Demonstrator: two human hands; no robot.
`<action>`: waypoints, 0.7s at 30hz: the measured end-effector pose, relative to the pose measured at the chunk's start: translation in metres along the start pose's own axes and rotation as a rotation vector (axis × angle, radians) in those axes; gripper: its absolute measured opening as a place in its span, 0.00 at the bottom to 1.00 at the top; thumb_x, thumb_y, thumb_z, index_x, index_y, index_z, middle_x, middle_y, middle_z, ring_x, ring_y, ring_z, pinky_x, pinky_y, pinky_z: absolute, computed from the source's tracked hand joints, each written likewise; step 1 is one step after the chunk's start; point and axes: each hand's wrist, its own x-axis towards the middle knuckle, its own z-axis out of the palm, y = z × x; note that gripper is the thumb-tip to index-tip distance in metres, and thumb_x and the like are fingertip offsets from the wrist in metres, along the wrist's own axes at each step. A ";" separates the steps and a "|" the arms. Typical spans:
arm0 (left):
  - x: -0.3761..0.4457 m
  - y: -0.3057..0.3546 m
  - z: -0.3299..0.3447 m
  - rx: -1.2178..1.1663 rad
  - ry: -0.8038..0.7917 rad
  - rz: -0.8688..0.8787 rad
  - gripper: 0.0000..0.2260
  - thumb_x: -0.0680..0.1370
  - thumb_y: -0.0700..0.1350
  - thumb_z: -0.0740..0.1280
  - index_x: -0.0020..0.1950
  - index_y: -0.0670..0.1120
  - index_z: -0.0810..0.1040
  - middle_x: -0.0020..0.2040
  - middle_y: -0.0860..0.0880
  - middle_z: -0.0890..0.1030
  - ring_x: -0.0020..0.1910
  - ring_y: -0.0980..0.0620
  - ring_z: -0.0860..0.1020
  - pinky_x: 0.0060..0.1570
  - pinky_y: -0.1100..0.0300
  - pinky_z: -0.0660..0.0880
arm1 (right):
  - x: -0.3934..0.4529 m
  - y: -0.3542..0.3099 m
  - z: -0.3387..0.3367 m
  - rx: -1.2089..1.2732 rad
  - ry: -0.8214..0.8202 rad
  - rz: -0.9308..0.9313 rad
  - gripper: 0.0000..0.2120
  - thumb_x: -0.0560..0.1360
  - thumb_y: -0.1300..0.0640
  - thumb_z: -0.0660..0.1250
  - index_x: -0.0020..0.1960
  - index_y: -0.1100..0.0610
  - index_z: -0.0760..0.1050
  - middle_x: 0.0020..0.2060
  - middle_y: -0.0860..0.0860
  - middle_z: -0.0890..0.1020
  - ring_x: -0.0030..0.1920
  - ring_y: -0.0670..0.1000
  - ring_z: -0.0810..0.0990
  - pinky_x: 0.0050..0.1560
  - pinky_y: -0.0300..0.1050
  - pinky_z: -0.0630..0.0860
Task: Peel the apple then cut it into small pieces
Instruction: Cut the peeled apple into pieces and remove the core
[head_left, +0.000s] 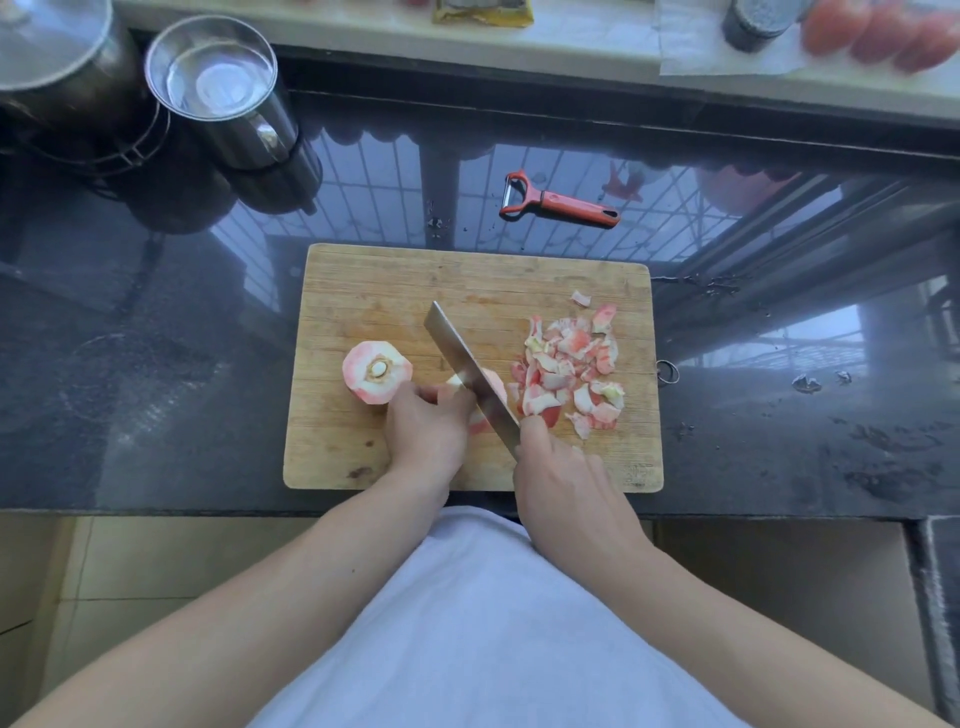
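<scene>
- Right hand (563, 467): closed round the handle of a cleaver (470, 374), index finger laid forward at the heel of the blade; handle itself hidden in the grip.
- Cleaver: broad steel blade, running diagonally from the board's middle toward the right hand, edge down on an apple half.
- Left hand (426, 431): fingers curled together, pressing down on the apple half (491, 387) just left of the blade.
- Apple half under the blade: peeled, pink-tinged flesh, mostly hidden by fingers and blade.
- Second apple half (376, 371): peeled, cut face up with core and seed showing, on the board's left part, just beside the left hand.
- Apple peels (569, 371): loose heap of red and pale strips on the board's right part, right of the blade.
- Wooden cutting board (363, 291): flat on a dark glossy counter (156, 338).
- Red Y-peeler (558, 200): lying on the counter beyond the board, apart from it.
- Steel jug (223, 88): far left of the counter, holding water.
</scene>
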 end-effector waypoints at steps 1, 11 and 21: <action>-0.001 0.004 0.001 0.011 0.006 0.030 0.10 0.77 0.50 0.71 0.51 0.46 0.76 0.47 0.50 0.81 0.42 0.55 0.78 0.35 0.59 0.69 | 0.000 0.000 -0.002 0.008 0.015 0.005 0.15 0.75 0.68 0.58 0.45 0.52 0.56 0.29 0.46 0.66 0.24 0.55 0.63 0.28 0.44 0.47; 0.003 -0.012 0.005 0.063 0.043 -0.016 0.10 0.79 0.51 0.71 0.53 0.46 0.76 0.48 0.51 0.80 0.43 0.59 0.76 0.35 0.62 0.66 | 0.002 0.000 0.001 -0.039 -0.078 0.043 0.13 0.72 0.71 0.54 0.46 0.53 0.57 0.27 0.47 0.62 0.25 0.49 0.56 0.27 0.45 0.49; 0.001 -0.027 0.010 0.291 0.029 0.225 0.09 0.79 0.49 0.67 0.50 0.44 0.75 0.52 0.47 0.76 0.49 0.51 0.72 0.47 0.56 0.65 | -0.014 -0.009 -0.040 0.062 -0.154 0.076 0.14 0.73 0.70 0.51 0.48 0.52 0.56 0.34 0.49 0.68 0.34 0.55 0.65 0.30 0.47 0.53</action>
